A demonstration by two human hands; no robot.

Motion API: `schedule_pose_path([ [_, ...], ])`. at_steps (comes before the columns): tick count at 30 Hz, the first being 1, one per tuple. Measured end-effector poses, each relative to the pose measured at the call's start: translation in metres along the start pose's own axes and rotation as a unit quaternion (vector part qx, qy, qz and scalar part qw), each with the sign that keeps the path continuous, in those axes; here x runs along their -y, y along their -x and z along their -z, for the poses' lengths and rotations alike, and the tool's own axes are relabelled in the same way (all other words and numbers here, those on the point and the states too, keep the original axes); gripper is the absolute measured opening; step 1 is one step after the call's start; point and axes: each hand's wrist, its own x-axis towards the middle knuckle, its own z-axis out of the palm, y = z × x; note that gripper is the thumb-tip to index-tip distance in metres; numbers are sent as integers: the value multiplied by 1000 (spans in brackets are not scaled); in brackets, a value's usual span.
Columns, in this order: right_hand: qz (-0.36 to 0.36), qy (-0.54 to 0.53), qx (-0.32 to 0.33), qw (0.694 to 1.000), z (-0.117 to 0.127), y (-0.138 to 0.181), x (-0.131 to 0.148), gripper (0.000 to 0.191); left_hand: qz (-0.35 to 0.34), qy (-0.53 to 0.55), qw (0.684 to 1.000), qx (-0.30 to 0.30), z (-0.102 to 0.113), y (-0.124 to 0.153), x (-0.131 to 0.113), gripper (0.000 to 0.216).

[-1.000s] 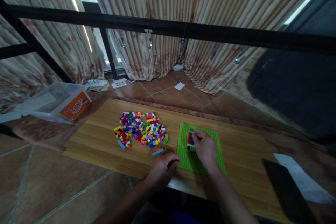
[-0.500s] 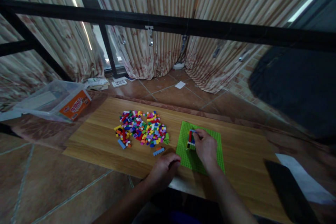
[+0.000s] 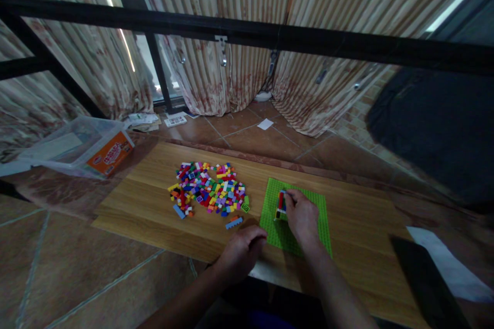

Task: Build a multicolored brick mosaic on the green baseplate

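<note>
A green studded baseplate lies on the wooden table, with a small build of toy bricks on it in red, blue, white, black and yellow. My right hand is closed at the build's right side, its fingertips gripping the upper bricks; the fingers hide part of it. By the plate's lower left edge, my left hand is held closed, thumb against fingers. A hint of red shows at its fingertips, too small to name. Left of the plate, loose toy bricks lie in a wide pile.
A blue-grey long brick lies apart, near my left hand. Another long blue brick sits at the pile's edge. A clear plastic box with an orange label stands left of the table. A dark flat object rests at the right end.
Both hands keep almost the same place and grip. The whole view has shifted very slightly; the build and the pile look unchanged.
</note>
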Motion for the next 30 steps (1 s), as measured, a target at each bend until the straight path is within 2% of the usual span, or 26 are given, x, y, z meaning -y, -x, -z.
schedule_pose_path([
  [9,15,11,-3,1000,-4,-1,-1,32,-1,4,1000,2,-1,1,4,15],
  [18,16,10,-6,1000,-3,-4,0,35,-5,9,1000,-5,1,1,-3,17],
  [21,-5,-39,-35,999,1,1,0,39,1,10,1000,-9,2,2,-5,17],
  [25,-33,-158,-55,985,9,22,0,41,10,18,1000,-8,2,2,-5,18],
  [30,-39,-253,-2,967,10,62,3,36,17,32,999,-32,0,2,0,22],
])
